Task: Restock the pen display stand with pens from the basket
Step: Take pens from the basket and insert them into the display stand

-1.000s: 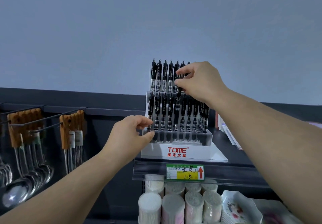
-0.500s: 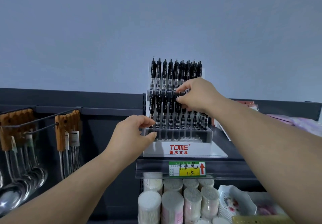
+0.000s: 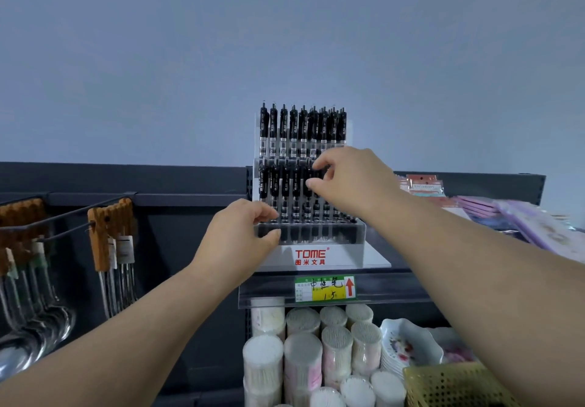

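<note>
Basket: a yellow-green perforated basket sits at the bottom right corner, under the right forearm; its contents are out of sight.
Lower shelf: clear tubs of cotton swabs stand packed together, with a flowered white dish just beside them on the right.
Spoons: metal spoons with wooden handles hang from hooks on the left.
Price label: a green and yellow tag with a red arrow is fixed to the shelf edge below the stand.
Left hand: the left hand grips the front left corner of the stand, thumb on the front face, fingers curled over the top edge.
Pen display stand: the white tiered pen display stand, marked TOME, stands on the upper shelf, its rows filled with upright black pens.
Right hand: the right hand is at the middle tier, thumb and forefinger pinching the top of a pen seated there.
Top row: black pens stand side by side above the hand.
Behind: a plain grey-blue wall.
</note>
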